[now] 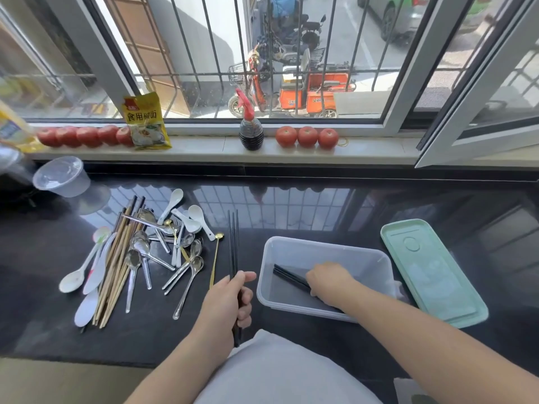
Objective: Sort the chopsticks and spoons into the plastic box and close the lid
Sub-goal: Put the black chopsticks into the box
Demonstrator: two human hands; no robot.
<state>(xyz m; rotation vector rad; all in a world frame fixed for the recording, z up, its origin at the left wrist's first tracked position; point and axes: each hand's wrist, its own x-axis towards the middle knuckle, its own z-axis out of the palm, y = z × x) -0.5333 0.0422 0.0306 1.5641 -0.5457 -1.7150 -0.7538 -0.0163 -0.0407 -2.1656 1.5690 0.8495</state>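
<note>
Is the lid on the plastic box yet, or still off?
Off. The green lid lies flat on the counter right of the plastic box, whose top is open while the right hand places black chopsticks inside.

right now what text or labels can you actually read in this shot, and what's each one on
"食用碱面" on the yellow packet leaning against the window on the sill.
Red logo at the packet's top corner: too small to read.
Orange cargo tricycle outside: white markings on its panels, too blurred to read.
Yellow bottle at the left edge: label blurred, unreadable.
Green lid and plastic box: no readable text.
</note>
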